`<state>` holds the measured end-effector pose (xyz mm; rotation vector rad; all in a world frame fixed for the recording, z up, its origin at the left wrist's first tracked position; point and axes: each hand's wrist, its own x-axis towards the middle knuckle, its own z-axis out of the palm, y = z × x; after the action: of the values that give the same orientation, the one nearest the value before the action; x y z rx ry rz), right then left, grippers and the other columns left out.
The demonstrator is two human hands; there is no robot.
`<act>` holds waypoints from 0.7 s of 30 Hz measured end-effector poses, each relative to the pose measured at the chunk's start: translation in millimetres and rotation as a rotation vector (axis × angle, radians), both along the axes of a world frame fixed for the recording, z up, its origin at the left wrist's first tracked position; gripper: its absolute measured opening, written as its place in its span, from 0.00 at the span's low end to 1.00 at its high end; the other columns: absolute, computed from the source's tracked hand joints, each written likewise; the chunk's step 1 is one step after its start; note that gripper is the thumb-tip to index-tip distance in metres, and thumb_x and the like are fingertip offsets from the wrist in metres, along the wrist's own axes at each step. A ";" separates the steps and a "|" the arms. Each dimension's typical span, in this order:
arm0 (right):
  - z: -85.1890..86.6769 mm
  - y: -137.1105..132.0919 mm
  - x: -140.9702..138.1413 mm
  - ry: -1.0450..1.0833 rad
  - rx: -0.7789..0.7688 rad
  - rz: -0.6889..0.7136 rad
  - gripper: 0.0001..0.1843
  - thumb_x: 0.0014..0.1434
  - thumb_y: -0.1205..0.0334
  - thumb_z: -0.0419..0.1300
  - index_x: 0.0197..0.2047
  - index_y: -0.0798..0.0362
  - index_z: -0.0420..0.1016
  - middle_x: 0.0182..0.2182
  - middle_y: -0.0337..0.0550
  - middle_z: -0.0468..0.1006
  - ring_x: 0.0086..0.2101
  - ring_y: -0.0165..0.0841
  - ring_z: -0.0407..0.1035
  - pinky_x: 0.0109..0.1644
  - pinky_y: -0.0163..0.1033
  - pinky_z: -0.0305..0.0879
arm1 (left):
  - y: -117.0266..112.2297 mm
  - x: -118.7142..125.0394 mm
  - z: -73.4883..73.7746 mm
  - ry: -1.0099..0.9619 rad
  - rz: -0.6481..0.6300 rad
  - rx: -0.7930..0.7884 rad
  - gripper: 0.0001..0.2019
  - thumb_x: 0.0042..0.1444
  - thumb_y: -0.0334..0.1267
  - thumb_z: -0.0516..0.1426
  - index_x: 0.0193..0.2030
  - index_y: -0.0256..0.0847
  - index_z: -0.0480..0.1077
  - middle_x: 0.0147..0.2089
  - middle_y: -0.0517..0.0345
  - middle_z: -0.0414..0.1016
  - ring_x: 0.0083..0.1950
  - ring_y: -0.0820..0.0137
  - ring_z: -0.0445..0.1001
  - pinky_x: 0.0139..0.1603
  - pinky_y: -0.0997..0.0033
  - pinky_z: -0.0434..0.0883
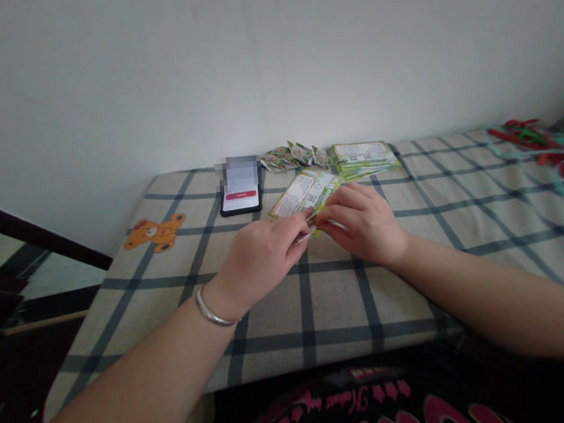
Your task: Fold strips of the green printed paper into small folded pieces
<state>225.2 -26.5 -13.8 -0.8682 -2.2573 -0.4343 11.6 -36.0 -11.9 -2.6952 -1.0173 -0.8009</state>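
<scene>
My left hand [260, 251], with a silver bangle on its wrist, is closed in a pinch. A small sachet [303, 238] shows a thin, shiny edge under its fingers; the rest is hidden. Fingertip to fingertip with it, my right hand [363, 225] pinches at the same small thing. Just behind both hands a flat green-and-white printed packet [296, 196] lies on the table, partly covered by my right hand.
Behind lie several small crumpled green sachets [300, 153] and a stack of green printed packets [362, 154]. A phone [240, 198] lies left of them. Farther left is a teddy bear picture [155, 233] on the checked tablecloth [279, 308]. Coloured strips [542, 142] lie far right. A wall stands behind.
</scene>
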 end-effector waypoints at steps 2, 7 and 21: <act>0.1 -0.7 -0.2 -0.021 0.011 -0.011 0.09 0.64 0.59 0.58 0.34 0.50 0.76 0.31 0.43 0.74 0.33 0.35 0.63 0.37 0.42 0.57 | -0.3 -0.2 0.7 -0.005 -0.001 0.002 0.05 0.63 0.37 0.54 0.39 0.40 0.70 0.41 0.57 0.81 0.35 0.70 0.77 0.35 0.71 0.68; 0.5 -0.3 2.6 -0.024 0.052 0.006 0.09 0.63 0.57 0.59 0.34 0.49 0.77 0.30 0.42 0.75 0.33 0.35 0.63 0.37 0.41 0.57 | -0.3 -1.0 0.8 0.000 -0.002 0.023 0.04 0.62 0.35 0.56 0.40 0.40 0.71 0.46 0.56 0.81 0.38 0.68 0.78 0.36 0.69 0.69; -2.8 2.6 1.6 -0.042 0.052 0.018 0.09 0.64 0.60 0.58 0.33 0.51 0.77 0.30 0.42 0.75 0.32 0.34 0.62 0.36 0.41 0.58 | 1.0 -0.8 -1.1 0.021 -0.018 0.029 0.03 0.61 0.33 0.57 0.41 0.39 0.72 0.48 0.56 0.80 0.36 0.69 0.78 0.36 0.69 0.69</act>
<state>226.8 -24.0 -16.7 -0.8185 -2.2802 -0.5057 10.8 -35.0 -12.9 -2.6857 -0.9707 -0.7826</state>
